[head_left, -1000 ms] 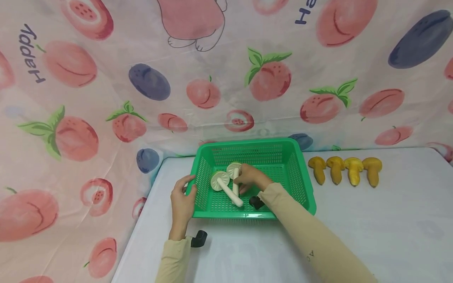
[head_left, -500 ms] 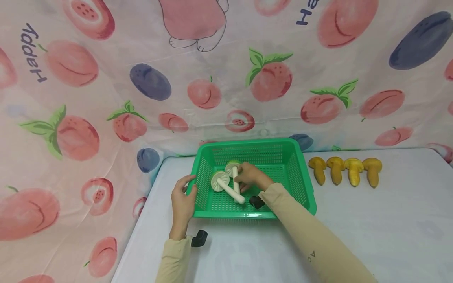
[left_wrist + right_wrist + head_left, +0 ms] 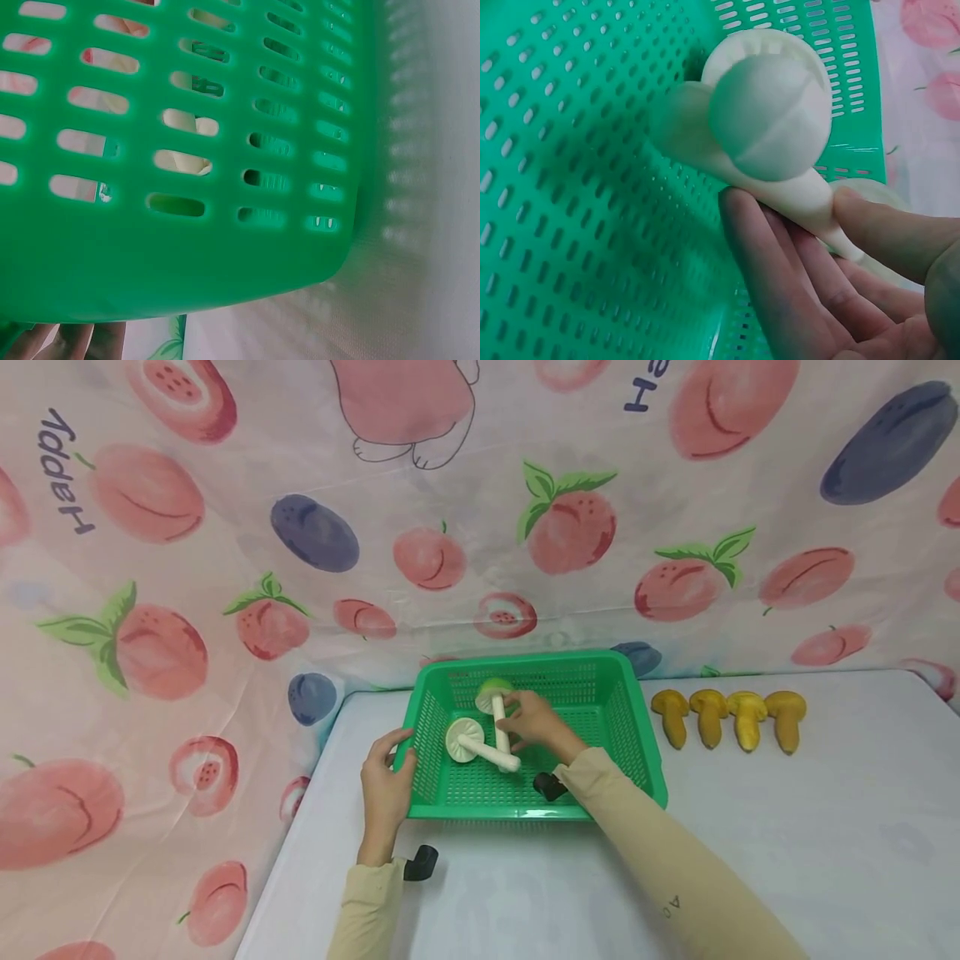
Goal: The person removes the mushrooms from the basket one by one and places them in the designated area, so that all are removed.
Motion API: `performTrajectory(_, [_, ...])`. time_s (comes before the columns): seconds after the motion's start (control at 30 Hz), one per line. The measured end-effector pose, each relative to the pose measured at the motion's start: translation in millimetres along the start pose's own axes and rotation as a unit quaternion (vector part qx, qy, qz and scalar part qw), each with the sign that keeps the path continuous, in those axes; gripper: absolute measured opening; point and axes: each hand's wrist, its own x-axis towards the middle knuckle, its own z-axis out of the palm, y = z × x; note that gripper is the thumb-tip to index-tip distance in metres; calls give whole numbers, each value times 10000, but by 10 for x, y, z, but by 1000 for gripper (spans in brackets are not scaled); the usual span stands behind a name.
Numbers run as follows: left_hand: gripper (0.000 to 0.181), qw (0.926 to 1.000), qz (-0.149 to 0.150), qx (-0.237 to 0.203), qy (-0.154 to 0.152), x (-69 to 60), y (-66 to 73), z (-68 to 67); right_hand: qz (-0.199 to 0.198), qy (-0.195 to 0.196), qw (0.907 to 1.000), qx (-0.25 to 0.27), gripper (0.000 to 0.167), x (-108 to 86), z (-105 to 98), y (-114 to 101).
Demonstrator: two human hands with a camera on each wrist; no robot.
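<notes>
My right hand (image 3: pixel 538 725) pinches the white stem of a toy mushroom (image 3: pixel 500 720) with a green cap, inside the green basket (image 3: pixel 637 752). In the right wrist view, thumb and fingers lie on either side of that stem (image 3: pixel 810 201). A second white mushroom (image 3: pixel 465 740) lies to the left in the basket, its gills facing up and its stem crossing the foot of the held one. My left hand (image 3: pixel 387 789) holds the basket's left rim; the left wrist view shows only some of its fingers (image 3: pixel 69 341) below the basket wall (image 3: pixel 150 262).
Several yellow-brown toy mushrooms (image 3: pixel 709 720) stand in a row on the white table (image 3: pixel 825 843), to the right of the basket. A fruit-printed cloth (image 3: pixel 435 635) hangs behind and to the left.
My right hand has shifted the held mushroom a little up and away, and more of its green cap shows. The other mushroom's stem has swung slightly. My left hand stays at the rim.
</notes>
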Motion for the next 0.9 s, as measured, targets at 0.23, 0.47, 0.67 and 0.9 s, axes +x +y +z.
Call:
performTrajectory(0.23, [32,10000,-24,86,22,1,-14,1,-334,180,9992,-118,47,-39,-29,-48])
performTrajectory(0.47, [31,10000,42,15,30,7,-12,-2,-494,328,9977,-343,48,-119,-72,-144])
performTrajectory(0.67, [32,10000,29,85,35,2,0,-4,-597,322,9969,-403,49,-190,-117,-161])
performTrajectory(0.9, [32,10000,34,79,36,1,5,7,-744,257,9954,-547,50,-292,-219,-135])
